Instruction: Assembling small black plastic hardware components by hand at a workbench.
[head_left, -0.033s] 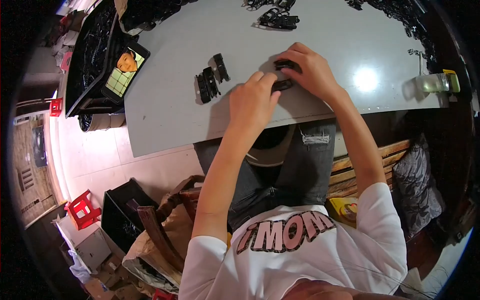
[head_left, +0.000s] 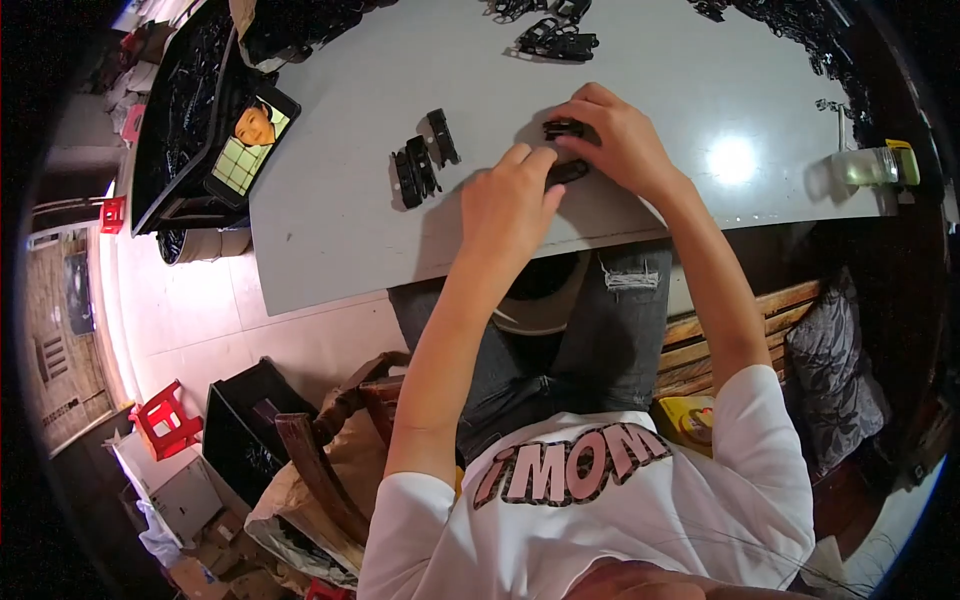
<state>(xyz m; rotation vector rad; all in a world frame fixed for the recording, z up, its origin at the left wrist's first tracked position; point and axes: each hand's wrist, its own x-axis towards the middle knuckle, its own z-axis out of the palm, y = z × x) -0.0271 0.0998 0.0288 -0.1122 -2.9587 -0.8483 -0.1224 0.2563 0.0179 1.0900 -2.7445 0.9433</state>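
My right hand (head_left: 622,135) is closed on a small black plastic part (head_left: 563,129) over the grey table, thumb and fingers pinching it. Just below it, a second black plastic piece (head_left: 568,172) is at the fingers of my left hand (head_left: 507,200), which are curled around its left end. The fingers hide much of both pieces. To the left of my hands, several similar black parts (head_left: 415,172) stand side by side, with another black part (head_left: 443,136) slightly apart from them.
At the far side of the grey table (head_left: 340,230) lie several black parts (head_left: 555,42). A phone (head_left: 252,145) leans on a black bin (head_left: 180,120) at the left. A small clear jar (head_left: 865,167) stands near the right edge. A black crate (head_left: 258,425) is beside the wooden chair (head_left: 320,470).
The black part in my right hand has shifted very slightly left. My left hand has moved a touch to the right.
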